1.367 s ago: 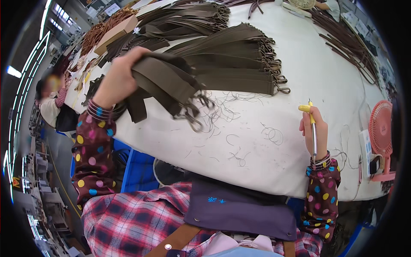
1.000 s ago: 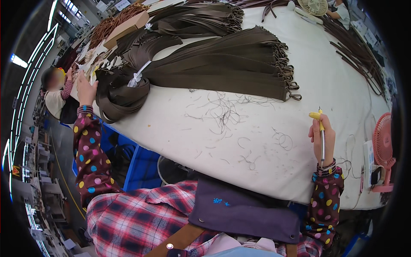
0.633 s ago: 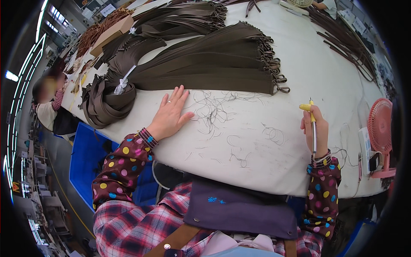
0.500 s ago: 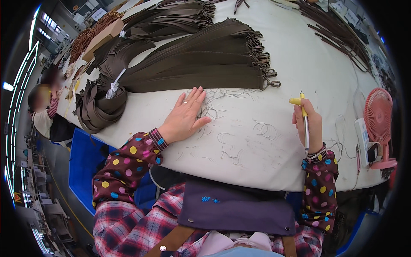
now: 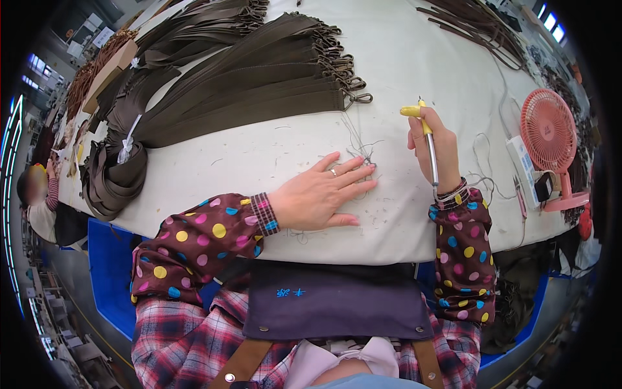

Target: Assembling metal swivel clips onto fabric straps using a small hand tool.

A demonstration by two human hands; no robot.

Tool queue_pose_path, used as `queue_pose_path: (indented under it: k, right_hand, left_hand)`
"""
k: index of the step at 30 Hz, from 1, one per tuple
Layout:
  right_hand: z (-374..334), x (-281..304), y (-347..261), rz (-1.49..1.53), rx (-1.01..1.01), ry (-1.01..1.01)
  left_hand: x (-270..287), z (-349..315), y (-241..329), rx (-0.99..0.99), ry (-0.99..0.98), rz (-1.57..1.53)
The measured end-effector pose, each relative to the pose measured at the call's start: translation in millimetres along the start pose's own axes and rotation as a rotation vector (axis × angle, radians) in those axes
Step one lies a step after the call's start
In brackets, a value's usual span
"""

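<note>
Got a white-covered table (image 5: 402,45) stretching across a cluttered workroom, with a pink fan (image 5: 549,129) over at the right. Gripping a yellow-and-silver pen-like tool (image 5: 429,146) in the curled fingers of the right hand (image 5: 442,150), over the table's right half. Pointing its thin tip away from the body, long axis nearly straight up the view with a slight lean left. Can't judge its height above the table, and can't really make out its tail end near the wrist. Pressing the left hand (image 5: 317,198) palm down, fingers slightly spread and aimed right, not gripping anything visible. Got loose threads (image 5: 367,155) bunched at those fingertips; no seeing under the palm. Bringing the left sleeve (image 5: 194,243) in from lower left, the right sleeve (image 5: 461,253) almost straight up. Farther back, dark brown straps (image 5: 259,97) fanned toward metal clasps (image 5: 356,98), with a rear pile (image 5: 201,35) cut off up top.
</note>
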State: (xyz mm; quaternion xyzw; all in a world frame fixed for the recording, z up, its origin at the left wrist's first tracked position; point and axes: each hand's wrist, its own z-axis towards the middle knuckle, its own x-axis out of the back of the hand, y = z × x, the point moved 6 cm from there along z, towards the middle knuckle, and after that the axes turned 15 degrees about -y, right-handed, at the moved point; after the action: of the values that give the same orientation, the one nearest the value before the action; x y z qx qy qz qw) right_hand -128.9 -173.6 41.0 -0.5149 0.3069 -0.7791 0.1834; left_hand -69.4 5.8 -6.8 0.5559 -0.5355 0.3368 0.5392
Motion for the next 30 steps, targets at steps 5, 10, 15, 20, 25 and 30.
queue_pose_path:
  k: [5,10,15,20,25,30]
  right_hand:
    - [-4.9,2.2,-0.2,0.01,-0.022,-0.005]
    - [-6.6,3.5,1.7,-0.008,-0.048,0.0]
    - [0.3,3.6,2.3,0.008,-0.02,0.023]
    - [-1.2,1.6,7.3,0.003,-0.055,0.073]
    - [-4.4,2.4,17.3,-0.025,-0.027,0.109]
    - [-1.3,-1.6,19.7,-0.007,-0.082,0.053]
  left_hand:
    - [-12.9,-99.5,6.0,0.129,-0.159,-0.005]
    - [-47.2,-234.4,20.3,0.44,-0.091,-0.176]
    - [-35.6,-324.6,2.3,0.74,0.31,0.015]
    - [26.0,-274.4,-48.4,0.814,0.621,0.141]
    - [77.4,-193.1,-148.7,0.624,0.677,0.042]
    - [96.3,-116.6,-210.7,0.503,0.506,0.067]
